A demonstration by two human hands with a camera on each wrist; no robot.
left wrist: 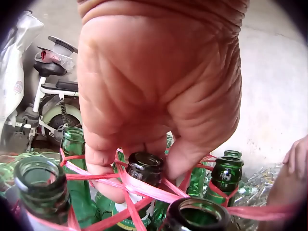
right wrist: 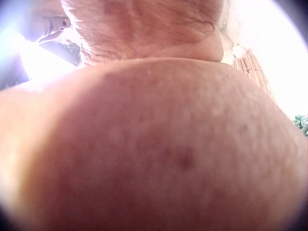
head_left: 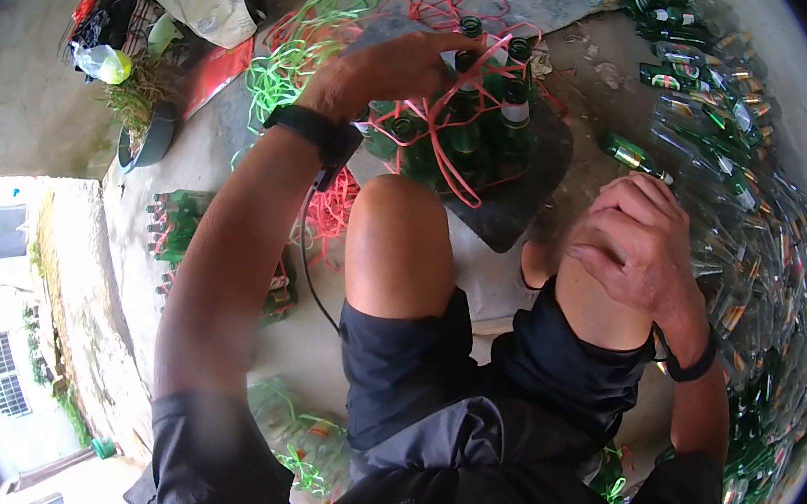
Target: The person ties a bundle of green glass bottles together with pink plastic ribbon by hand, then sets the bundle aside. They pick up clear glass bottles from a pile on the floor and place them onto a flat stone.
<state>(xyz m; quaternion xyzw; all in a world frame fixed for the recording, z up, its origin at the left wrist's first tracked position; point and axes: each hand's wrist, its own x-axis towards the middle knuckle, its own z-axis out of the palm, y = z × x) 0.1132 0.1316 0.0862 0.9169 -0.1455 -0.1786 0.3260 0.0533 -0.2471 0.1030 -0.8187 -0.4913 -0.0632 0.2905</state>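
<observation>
My left hand [head_left: 395, 75] reaches over a bundle of green glass bottles bound with pink plastic strap [head_left: 445, 156]. The left wrist view shows the fingers and thumb of this left hand [left wrist: 159, 86] gripping the neck of a dark bottle [left wrist: 145, 168] in the middle of the bundle. Pink strap [left wrist: 149, 188] crosses between the bottle necks around it. An open-mouthed green bottle [left wrist: 42, 187] stands at the near left. My right hand [head_left: 637, 240] rests on the right knee, fingers loosely bent and holding nothing; in the right wrist view the knee [right wrist: 159, 144] hides most else.
The bundle stands on a dark mat [head_left: 543, 184]. Many loose bottles [head_left: 733, 192] are heaped along the right, with one green bottle [head_left: 637, 158] lying near the right hand. Tangled green strap [head_left: 278, 81] lies left of the bundle. Crated-looking green bottles [head_left: 180, 225] stand farther left.
</observation>
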